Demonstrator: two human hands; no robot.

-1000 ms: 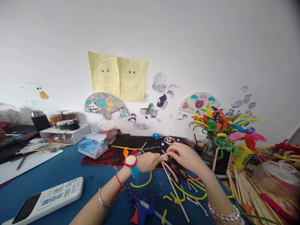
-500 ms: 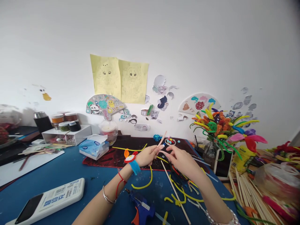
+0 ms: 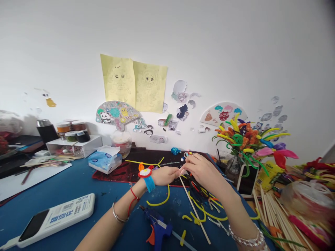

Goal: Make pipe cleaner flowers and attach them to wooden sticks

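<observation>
Above the dark mat my left hand (image 3: 166,175) and my right hand (image 3: 199,170) meet at their fingertips. Pinched between them is a pale pink pipe cleaner (image 3: 182,171), mostly covered by the fingers. My right hand bends over it from above, its fingers closed on the same piece. A thin wooden stick (image 3: 195,211) lies on the table just below the hands. Yellow pipe cleaners (image 3: 159,204) curve on either side of it. Black-handled scissors (image 3: 197,191) lie partly under my right forearm. A blue glue gun (image 3: 158,226) rests in front.
To the left are a tissue pack (image 3: 105,159), a white handheld device (image 3: 59,219) and a white shelf with jars (image 3: 75,146). On the right stand a vase of pipe cleaner flowers (image 3: 243,139), a propped phone (image 3: 247,180) and a pile of wooden sticks (image 3: 277,216).
My right hand has moved in over the left fingertips and closed on the pink pipe cleaner. Its end, which stuck up above my left hand, is now out of sight.
</observation>
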